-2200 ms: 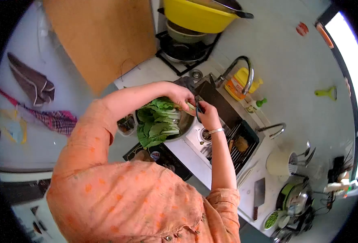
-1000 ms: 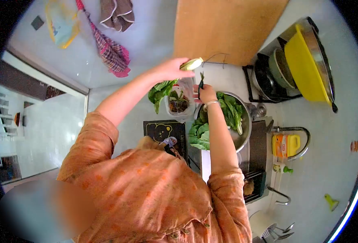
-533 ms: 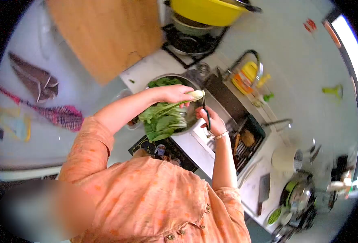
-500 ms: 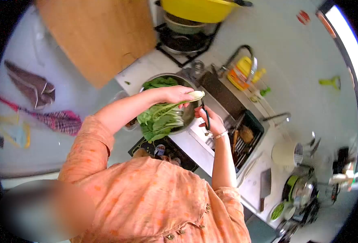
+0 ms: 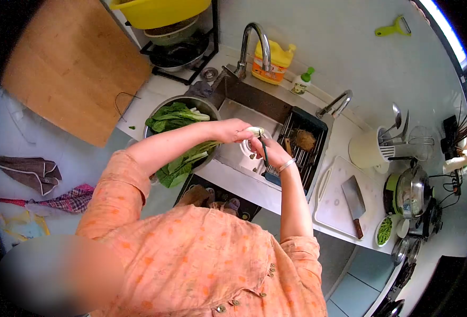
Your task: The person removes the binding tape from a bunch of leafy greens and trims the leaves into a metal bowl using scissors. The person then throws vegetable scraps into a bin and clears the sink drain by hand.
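My left hand (image 5: 230,131) is closed around the pale base of a leafy green vegetable (image 5: 178,168), which looks like bok choy; its leaves hang down to the left below my forearm. Close beside it, my right hand (image 5: 276,153) grips black-handled scissors (image 5: 265,152), their tip at the white stem end. Fingers partly hide the blades. A large metal bowl (image 5: 214,108) with more greens (image 5: 172,116) in it stands left of the sink, partly behind my left arm. Both hands are over the front of the sink (image 5: 239,111).
A black drain rack (image 5: 321,134) with a brown scrubber (image 5: 303,140) sits in the sink's right side. Right of it, a cleaver (image 5: 354,198) lies on a white cutting board (image 5: 331,211), near a bowl of cut greens (image 5: 384,231). Faucets (image 5: 265,50) and a yellow bottle (image 5: 273,63) stand behind.
The view has shifted, so the counter appears farther left and more of its right side shows. My hands have come closer together, the scissors still at the stem end.
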Action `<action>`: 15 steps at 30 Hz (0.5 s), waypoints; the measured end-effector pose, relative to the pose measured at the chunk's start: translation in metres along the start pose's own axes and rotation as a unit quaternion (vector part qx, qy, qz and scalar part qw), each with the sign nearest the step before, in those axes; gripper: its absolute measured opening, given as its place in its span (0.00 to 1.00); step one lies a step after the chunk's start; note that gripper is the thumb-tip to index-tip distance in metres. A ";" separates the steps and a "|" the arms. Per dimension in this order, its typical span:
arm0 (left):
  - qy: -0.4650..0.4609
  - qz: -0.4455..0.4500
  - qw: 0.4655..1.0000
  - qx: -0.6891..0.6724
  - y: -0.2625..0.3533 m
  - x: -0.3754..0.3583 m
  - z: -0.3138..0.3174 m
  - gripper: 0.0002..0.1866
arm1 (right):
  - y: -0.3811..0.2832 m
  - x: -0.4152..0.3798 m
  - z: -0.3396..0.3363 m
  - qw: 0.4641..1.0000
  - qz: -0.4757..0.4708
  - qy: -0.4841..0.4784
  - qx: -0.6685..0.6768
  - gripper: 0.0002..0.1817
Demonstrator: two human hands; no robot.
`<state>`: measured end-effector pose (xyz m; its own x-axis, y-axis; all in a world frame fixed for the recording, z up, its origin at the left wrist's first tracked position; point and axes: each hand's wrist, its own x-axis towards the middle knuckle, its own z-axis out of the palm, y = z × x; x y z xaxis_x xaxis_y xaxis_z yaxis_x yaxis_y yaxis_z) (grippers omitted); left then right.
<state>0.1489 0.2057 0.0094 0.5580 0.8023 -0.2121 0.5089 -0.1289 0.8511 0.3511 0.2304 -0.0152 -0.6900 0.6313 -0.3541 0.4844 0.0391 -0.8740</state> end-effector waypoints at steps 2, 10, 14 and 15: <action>-0.009 -0.022 1.000 0.002 0.001 0.005 0.000 0.16 | -0.002 -0.008 -0.004 0.999 0.017 0.029 -0.039 0.40; -0.040 -0.025 0.988 -0.145 -0.005 0.013 -0.001 0.15 | 0.024 -0.009 0.002 0.972 0.020 0.039 0.229 0.28; -0.062 -0.055 0.992 -0.097 -0.001 0.007 -0.006 0.17 | 0.030 -0.013 0.003 0.997 -0.055 0.042 -0.031 0.29; -0.073 -0.057 0.991 -0.094 -0.001 0.007 -0.005 0.17 | 0.030 -0.013 0.004 0.997 -0.055 0.039 -0.032 0.29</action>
<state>0.1489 0.2150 0.0095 0.5998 0.7113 -0.3666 0.4499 0.0791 0.8896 0.3725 0.2206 -0.0386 -0.6981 0.6790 -0.2273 0.4427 0.1598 -0.8823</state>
